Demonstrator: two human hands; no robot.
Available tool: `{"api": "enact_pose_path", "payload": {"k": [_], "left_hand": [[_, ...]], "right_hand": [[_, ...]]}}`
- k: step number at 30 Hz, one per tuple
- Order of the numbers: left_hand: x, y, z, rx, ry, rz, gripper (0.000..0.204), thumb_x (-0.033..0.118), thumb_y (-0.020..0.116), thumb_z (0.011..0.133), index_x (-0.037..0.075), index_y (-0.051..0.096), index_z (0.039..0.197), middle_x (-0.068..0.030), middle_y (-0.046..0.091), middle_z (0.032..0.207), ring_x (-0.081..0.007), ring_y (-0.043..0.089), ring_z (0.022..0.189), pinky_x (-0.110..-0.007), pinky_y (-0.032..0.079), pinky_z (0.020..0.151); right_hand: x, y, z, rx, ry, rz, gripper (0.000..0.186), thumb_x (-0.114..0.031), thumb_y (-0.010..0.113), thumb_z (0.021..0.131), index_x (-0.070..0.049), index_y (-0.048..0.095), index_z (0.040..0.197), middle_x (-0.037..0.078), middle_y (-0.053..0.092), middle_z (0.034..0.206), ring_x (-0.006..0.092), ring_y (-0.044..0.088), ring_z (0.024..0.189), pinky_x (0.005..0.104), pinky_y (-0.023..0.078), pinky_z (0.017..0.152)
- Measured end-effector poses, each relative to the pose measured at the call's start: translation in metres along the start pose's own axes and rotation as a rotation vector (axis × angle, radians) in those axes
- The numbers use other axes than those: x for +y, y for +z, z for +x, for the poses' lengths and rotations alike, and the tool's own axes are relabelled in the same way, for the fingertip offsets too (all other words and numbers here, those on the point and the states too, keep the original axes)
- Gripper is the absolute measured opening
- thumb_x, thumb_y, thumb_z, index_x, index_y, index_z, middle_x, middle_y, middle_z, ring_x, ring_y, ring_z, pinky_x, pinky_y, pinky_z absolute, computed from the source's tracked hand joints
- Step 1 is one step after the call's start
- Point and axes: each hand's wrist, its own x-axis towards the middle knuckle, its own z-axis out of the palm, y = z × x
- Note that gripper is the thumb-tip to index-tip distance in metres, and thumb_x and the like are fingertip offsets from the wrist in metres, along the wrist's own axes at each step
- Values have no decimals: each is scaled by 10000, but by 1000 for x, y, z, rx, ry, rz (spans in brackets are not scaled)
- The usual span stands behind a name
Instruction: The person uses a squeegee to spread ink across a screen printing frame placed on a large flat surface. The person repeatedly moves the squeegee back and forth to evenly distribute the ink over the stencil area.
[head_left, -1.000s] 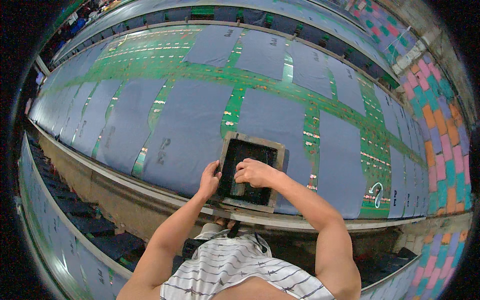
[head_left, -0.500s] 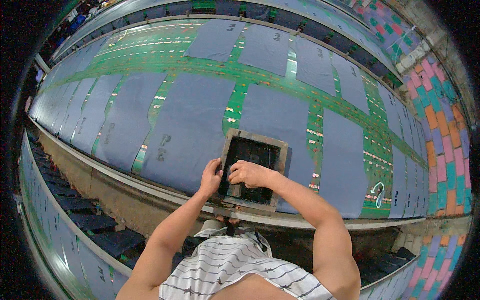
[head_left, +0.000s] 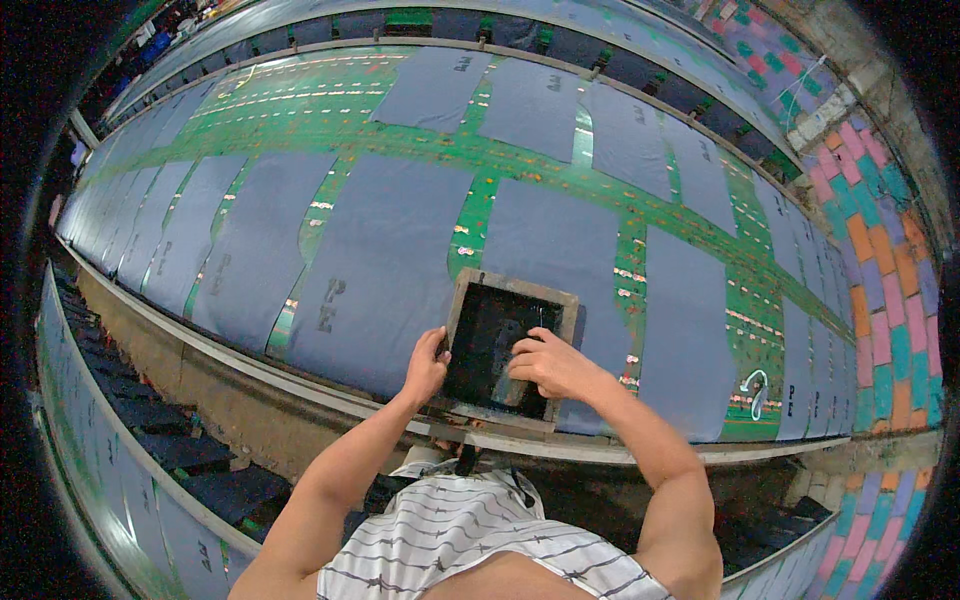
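Observation:
A small wooden-framed printing screen [head_left: 567, 330] lies on a grey-blue fabric piece [head_left: 553, 225] at the table's near edge, its inside dark with black ink. My left hand [head_left: 428, 366] is closed on the screen's left side. Inside the frame, my right hand [head_left: 545, 362] grips a dark squeegee [head_left: 507, 365], which stands right of the middle. The fingers cover part of the squeegee. To the left of the screen lies a larger grey-blue piece [head_left: 390, 240] with a dark printed mark.
The long green table [head_left: 480, 150] carries many flat grey-blue fabric pieces in rows. Another table [head_left: 110, 455] runs at the lower left, with dark pieces hanging beneath it. Coloured paving bricks [head_left: 890, 290] cover the floor at the right.
My right hand has moved the squeegee rightward across the inside of the screen. My left hand stays on the frame's left side.

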Motion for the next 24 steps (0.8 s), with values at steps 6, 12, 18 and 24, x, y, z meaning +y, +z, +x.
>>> {"api": "enact_pose_path", "payload": {"k": [6, 12, 18, 24], "left_hand": [[5, 2, -2, -3, -17, 90, 501, -41, 607, 868, -9, 520, 1361, -175, 551, 1328, -378, 517, 1248, -409, 412, 1079], [2, -1, 2, -64, -43, 93, 490, -24, 596, 880, -24, 506, 1361, -201, 526, 1348, -397, 480, 1272, -431, 391, 1091], [12, 4, 2, -35, -24, 108, 492, -7, 587, 881, -38, 488, 1362, -225, 530, 1308, -423, 481, 1242, -454, 400, 1067], [4, 8, 1, 6, 4, 201, 495, -14, 578, 876, -38, 481, 1360, -218, 512, 1325, -427, 480, 1227, -468, 402, 1055]], "right_hand": [[-61, 39, -27, 153, 510, 117, 364, -18, 678, 694, -40, 645, 1056, 108, 653, 1046, 300, 607, 1062, 425, 483, 945], [-97, 62, -12, 280, 735, 144, 297, 3, 649, 759, -12, 648, 1056, 124, 655, 1061, 315, 618, 1052, 416, 521, 917], [-98, 79, -12, 407, 752, 67, 281, 32, 637, 762, -18, 651, 1038, 123, 670, 1070, 309, 631, 1056, 435, 534, 902], [-74, 60, -5, 496, 752, 119, 239, 47, 622, 763, -10, 661, 991, 135, 699, 1029, 336, 645, 1012, 437, 537, 889]]}}
